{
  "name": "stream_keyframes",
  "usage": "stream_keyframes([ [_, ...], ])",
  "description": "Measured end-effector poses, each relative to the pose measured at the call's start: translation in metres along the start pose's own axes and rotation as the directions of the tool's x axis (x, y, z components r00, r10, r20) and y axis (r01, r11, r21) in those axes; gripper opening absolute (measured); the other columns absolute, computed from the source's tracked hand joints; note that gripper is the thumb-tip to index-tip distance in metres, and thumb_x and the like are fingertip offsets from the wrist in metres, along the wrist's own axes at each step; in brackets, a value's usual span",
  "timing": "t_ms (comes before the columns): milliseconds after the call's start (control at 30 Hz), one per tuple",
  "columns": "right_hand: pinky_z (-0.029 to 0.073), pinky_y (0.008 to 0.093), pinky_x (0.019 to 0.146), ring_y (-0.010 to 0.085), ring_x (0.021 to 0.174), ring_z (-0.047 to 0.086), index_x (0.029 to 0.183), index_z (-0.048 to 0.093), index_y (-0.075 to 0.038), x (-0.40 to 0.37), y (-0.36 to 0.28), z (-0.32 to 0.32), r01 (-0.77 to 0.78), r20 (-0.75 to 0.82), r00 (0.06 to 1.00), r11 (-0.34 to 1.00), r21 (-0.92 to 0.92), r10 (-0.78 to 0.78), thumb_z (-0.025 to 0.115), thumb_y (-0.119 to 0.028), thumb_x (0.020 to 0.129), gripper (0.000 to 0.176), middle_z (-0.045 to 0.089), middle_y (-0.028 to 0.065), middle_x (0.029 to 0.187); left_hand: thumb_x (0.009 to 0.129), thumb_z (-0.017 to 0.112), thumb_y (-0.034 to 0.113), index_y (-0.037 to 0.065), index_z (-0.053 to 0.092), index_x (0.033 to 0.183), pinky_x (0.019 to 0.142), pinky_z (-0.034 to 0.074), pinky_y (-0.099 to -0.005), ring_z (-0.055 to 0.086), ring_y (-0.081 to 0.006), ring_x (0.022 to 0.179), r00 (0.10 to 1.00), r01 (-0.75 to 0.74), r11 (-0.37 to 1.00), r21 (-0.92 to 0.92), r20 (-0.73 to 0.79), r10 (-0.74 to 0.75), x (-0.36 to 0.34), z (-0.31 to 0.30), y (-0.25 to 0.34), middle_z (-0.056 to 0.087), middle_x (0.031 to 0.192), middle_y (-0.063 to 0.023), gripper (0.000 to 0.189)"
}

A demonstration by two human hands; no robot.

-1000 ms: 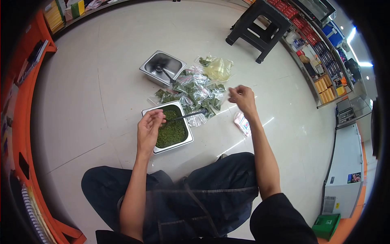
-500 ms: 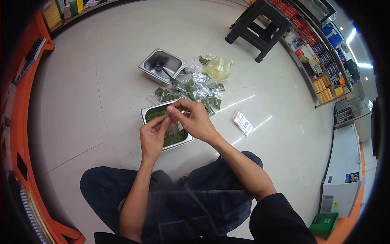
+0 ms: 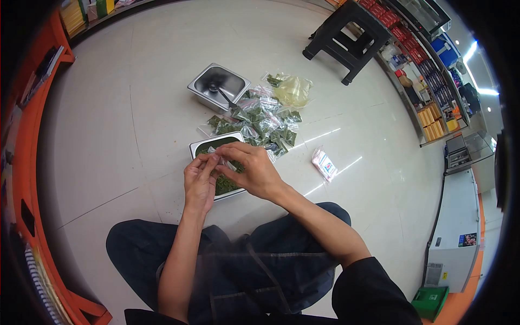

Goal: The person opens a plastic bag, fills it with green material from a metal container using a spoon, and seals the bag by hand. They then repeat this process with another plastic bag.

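My left hand [image 3: 200, 181] pinches a small clear zip bag [image 3: 218, 158] between thumb and fingers. Curled around the bag's other side is my right hand [image 3: 253, 169], its thumb and fingertips closed on the plastic. Both hands are over a steel pan [image 3: 193, 149] of chopped green herbs [image 3: 225, 186], which they partly cover. Whether anything is inside the bag is hard to see. Just beyond lies a pile of filled zip bags [image 3: 265, 119] with green contents.
A second steel pan [image 3: 201, 96] holds a dark-handled ladle [image 3: 223, 96]. Near it are a yellowish plastic bag [image 3: 295, 91] and, to the right, a packet of bags [image 3: 324, 164]. A black stool [image 3: 349, 35] stands farther off. My crossed legs [image 3: 146, 246] border the near side.
My right hand has come lower and slightly left, closer around the bag. The bag, hanging over the herbs earlier, is now gathered up between my fingers.
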State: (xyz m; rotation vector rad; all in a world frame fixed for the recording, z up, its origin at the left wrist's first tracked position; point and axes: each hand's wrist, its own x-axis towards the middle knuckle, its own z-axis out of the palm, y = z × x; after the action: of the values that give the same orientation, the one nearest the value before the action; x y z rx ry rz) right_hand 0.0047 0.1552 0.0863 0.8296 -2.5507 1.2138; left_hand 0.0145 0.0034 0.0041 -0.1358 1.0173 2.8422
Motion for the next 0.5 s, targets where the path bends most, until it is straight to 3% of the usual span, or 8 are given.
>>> stream_keyframes([
  [133,0.059,0.0354,0.075,0.0302,0.087,0.073,0.104,0.071,0.001,-0.0037,0.0029,0.0013,-0.051,-0.011,0.999,0.998,-0.022,0.051,0.076,-0.002,0.079,0.025,0.072,0.0150,0.106,0.094,0.070,0.006,0.004,0.068,0.096,0.083,0.055,-0.0286,0.068,-0.0134,0.089,1.000,0.004,1.000,-0.001,0.019,-0.004,-0.0024,0.0077,0.0032,0.071,0.098,-0.0067,0.003],
  [400,0.058,0.0385,0.077,0.0329,0.091,0.069,0.105,0.071,0.003,-0.0039,0.0060,-0.0034,0.080,-0.020,0.996,0.954,-0.289,-0.090,0.074,-0.008,0.082,0.026,0.069,0.0175,0.103,0.092,0.073,0.008,0.003,0.067,0.094,0.085,0.053,-0.0258,0.066,-0.0113,0.092,0.996,-0.090,0.975,0.201,0.030,0.086,-0.0014,0.0089,0.0010,0.070,0.098,-0.0060,0.007],
  [500,0.058,0.0392,0.075,0.0317,0.087,0.068,0.107,0.071,0.002,0.0007,0.0017,-0.0068,0.150,0.045,0.989,0.955,-0.256,-0.143,0.072,-0.008,0.083,0.026,0.068,0.0153,0.098,0.094,0.073,0.011,0.003,0.067,0.095,0.084,0.052,-0.0239,0.064,-0.0096,0.092,0.991,-0.120,0.961,0.247,-0.022,0.130,-0.0004,0.0109,0.0025,0.069,0.098,-0.0059,0.010],
])
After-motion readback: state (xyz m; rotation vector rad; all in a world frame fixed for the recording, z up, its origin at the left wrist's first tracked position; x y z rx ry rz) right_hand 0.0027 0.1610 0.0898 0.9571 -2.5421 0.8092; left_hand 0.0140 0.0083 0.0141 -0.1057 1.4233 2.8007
